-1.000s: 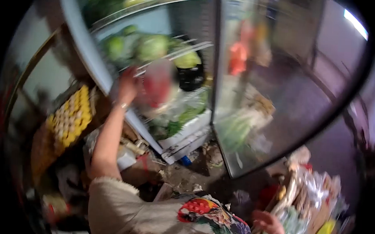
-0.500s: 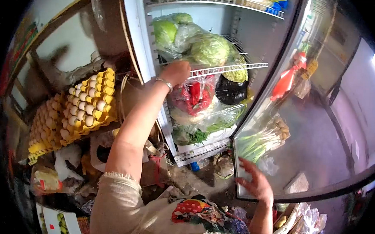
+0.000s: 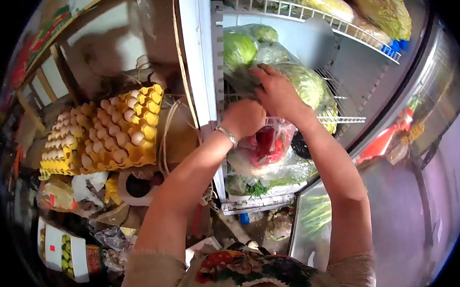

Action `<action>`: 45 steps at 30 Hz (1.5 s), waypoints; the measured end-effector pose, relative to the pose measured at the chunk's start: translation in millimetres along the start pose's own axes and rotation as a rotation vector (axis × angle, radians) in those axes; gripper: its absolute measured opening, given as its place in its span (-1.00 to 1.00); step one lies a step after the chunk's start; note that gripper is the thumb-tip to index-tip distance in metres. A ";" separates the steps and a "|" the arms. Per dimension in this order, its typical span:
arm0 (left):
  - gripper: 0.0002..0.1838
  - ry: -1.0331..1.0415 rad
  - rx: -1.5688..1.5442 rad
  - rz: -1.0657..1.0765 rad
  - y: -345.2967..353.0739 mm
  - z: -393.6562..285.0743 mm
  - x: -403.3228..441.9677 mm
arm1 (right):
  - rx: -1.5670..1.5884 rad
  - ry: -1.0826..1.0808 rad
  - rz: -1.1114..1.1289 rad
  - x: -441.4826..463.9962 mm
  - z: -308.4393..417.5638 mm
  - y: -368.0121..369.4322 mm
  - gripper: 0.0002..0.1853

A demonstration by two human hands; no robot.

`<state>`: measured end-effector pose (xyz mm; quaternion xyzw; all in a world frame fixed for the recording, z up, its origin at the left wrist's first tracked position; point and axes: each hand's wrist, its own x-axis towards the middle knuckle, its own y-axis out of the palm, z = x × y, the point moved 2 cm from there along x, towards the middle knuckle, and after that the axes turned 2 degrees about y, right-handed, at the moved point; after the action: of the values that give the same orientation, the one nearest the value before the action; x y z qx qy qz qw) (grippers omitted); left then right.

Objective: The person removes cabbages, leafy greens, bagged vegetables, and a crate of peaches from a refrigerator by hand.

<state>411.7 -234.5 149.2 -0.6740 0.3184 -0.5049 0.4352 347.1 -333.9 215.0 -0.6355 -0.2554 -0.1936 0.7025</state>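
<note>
My left hand [image 3: 245,118], with a bracelet at the wrist, is closed at the front edge of the middle fridge shelf. What its fingers grip is hidden. Just above and to its right, my right hand [image 3: 282,96] rests on a clear plastic bag [image 3: 277,56], its fingers bent but apart. Green cabbages lie inside the plastic: one round cabbage [image 3: 239,49] at the left and a paler cabbage [image 3: 309,85] behind my right hand. Below both hands, on the shelf underneath, sits a clear bag of red peppers [image 3: 271,145].
Yellow trays of eggs [image 3: 112,133] are stacked left of the fridge. The glass door [image 3: 380,227] stands open at the right. Wrapped napa cabbages [image 3: 384,14] lie on the upper rack. Leafy greens [image 3: 259,188] sit low in the fridge; a printed carton [image 3: 63,251] is at lower left.
My right hand has risen from beside the door to the bagged cabbages. My left hand stays closed at the shelf edge. The view has shifted, bringing more of the upper rack into sight.
</note>
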 end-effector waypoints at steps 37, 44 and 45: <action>-0.72 -0.093 -0.188 -0.354 0.5 3.5 2.0 | 1.053 0.483 -0.910 -94.8 -78.5 -128.9 -0.73; -0.77 0.018 0.092 -0.137 17.9 22.8 0.2 | 0.970 0.102 -0.205 -148.2 -0.5 -106.3 -0.49; -0.76 0.128 0.117 -0.208 25.5 26.3 2.1 | 0.893 0.107 -0.213 -161.4 -0.2 -97.7 -0.50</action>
<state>437.7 -240.0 124.0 -0.6433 0.2440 -0.6069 0.3979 160.6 -354.0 195.0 -0.2299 -0.3413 -0.1683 0.8958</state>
